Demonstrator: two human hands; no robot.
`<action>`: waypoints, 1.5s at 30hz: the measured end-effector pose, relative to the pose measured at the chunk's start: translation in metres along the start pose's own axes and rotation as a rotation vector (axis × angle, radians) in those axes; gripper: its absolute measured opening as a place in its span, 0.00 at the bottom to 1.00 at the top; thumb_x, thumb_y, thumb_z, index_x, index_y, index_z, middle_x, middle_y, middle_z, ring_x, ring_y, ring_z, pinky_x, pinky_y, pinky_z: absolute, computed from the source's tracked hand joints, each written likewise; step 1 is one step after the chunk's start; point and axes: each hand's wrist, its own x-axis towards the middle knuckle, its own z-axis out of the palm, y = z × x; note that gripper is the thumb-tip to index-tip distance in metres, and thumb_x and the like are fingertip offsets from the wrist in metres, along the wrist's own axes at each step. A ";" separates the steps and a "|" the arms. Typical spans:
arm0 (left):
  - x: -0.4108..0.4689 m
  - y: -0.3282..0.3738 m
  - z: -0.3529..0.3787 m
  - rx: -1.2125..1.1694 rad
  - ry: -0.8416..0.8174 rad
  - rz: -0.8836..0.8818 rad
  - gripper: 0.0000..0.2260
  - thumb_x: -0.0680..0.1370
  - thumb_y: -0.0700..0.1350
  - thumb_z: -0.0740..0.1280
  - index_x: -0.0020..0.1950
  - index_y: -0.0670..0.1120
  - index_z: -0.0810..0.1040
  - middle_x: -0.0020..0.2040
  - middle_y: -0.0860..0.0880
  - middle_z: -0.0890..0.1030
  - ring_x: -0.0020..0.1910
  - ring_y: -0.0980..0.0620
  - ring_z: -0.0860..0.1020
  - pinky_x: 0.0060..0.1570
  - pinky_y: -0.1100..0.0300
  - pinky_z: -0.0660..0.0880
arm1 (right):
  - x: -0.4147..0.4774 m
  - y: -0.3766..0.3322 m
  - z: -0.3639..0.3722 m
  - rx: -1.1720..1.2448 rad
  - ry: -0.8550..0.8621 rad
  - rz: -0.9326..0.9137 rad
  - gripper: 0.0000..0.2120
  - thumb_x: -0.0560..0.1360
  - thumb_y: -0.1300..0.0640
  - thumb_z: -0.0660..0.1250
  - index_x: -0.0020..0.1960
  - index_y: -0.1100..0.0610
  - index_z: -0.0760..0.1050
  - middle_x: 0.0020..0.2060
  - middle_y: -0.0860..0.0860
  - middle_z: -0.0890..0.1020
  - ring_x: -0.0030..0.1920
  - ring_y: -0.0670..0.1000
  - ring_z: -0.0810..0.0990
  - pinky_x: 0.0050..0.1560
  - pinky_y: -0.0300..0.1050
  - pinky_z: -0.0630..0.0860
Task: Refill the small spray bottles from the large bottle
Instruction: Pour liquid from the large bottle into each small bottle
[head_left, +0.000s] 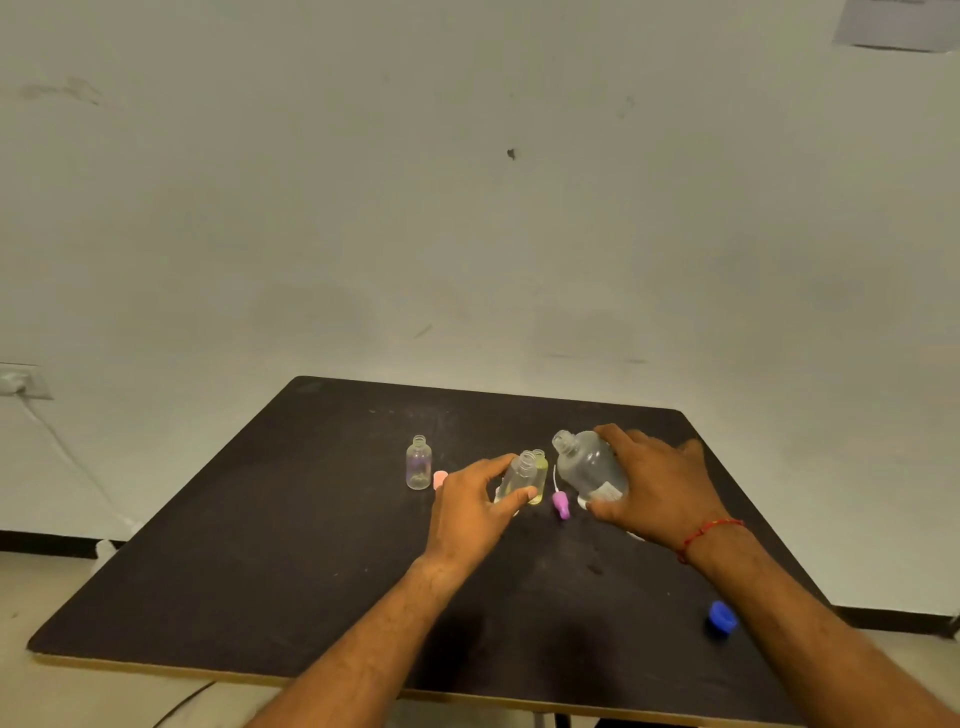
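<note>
Head view is showing the right hand (660, 478) wrapping the large bottle (589, 467), fingers over its top side and thumb under its base end, gripping it closed. Its cap is off and the bottle is tilting, open neck pointing up and left toward the small bottles, base toward the person's right. The left hand (475, 504) is pinching a small clear bottle (519, 475) between thumb and fingers, holding it roughly upright with its open mouth up. A yellowish small bottle (540, 475) is standing just behind it, touching or nearly so; hard to tell at this angle.

Key relation: the large bottle's mouth is lying just right of and slightly above the held small bottle's mouth, long axis slanting down toward it, so the coming move is likely a short tip leftward to line up the necks. The right hand is the nearer one for pouring, with the left steadying.

A third small bottle (418, 462) is standing uncapped well to the left on the bench (260, 545), with a pink cap (440, 479) beside it. A purple spray top (561, 504) is lying between the hands, and a blue cap (722, 617) is sitting near the right forearm. Liquid levels are unclear.
</note>
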 end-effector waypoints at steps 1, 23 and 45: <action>0.001 -0.002 0.000 0.001 0.001 -0.015 0.23 0.74 0.55 0.75 0.68 0.54 0.79 0.63 0.58 0.81 0.60 0.62 0.78 0.59 0.65 0.77 | -0.002 0.002 0.005 0.050 0.001 0.025 0.36 0.68 0.31 0.66 0.70 0.43 0.60 0.61 0.44 0.76 0.59 0.49 0.77 0.63 0.56 0.66; 0.065 -0.080 0.025 0.189 -0.007 -0.337 0.18 0.78 0.48 0.72 0.67 0.49 0.77 0.61 0.49 0.83 0.61 0.48 0.80 0.58 0.52 0.78 | -0.019 0.036 0.060 0.538 0.087 0.269 0.36 0.62 0.37 0.77 0.64 0.45 0.67 0.55 0.45 0.80 0.51 0.49 0.80 0.58 0.56 0.79; 0.012 -0.074 -0.011 0.182 0.442 -0.238 0.06 0.78 0.52 0.71 0.50 0.51 0.79 0.42 0.54 0.84 0.40 0.52 0.81 0.42 0.53 0.78 | -0.012 0.019 0.059 0.576 0.104 0.223 0.37 0.62 0.39 0.78 0.65 0.48 0.67 0.58 0.48 0.80 0.54 0.50 0.80 0.58 0.51 0.79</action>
